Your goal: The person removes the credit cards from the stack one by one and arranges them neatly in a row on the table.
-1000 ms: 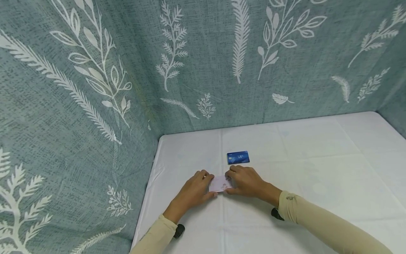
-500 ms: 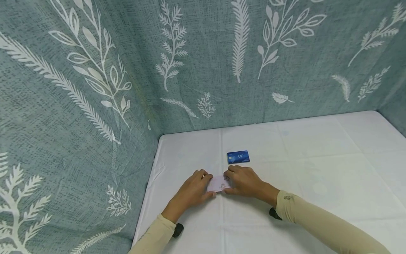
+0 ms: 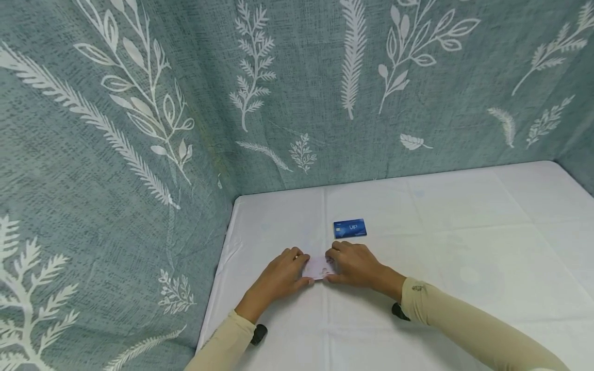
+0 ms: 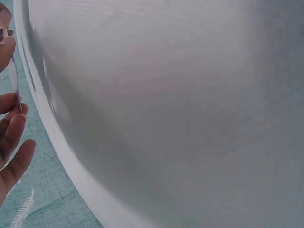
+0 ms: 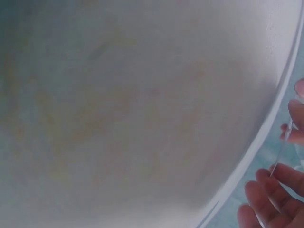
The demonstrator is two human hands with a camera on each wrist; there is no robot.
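Both hands hold a small pale pink card (image 3: 317,269) with a little printing near its lower right, just above or at the white tabletop. My left hand (image 3: 278,275) pinches its left end between thumb and fingers. At the right end, the thumb and fingers of my right hand (image 3: 356,265) pinch it too, covering that side. Edge-on in the left wrist view, the card (image 4: 13,78) runs as a thin strip between fingertips. Beyond the hands lies a blue card (image 3: 350,228) marked VIP, flat on the table.
A white cloth with fold creases covers the table (image 3: 464,247). Teal curtains (image 3: 315,98) with white leaf prints hang along the back and left edges. A dark wrist camera (image 3: 259,334) sits under the left wrist, another under the right.
Both hands have shifted slightly left together with the pink card between them. Their hold looks the same, and the blue card stays where it lay.
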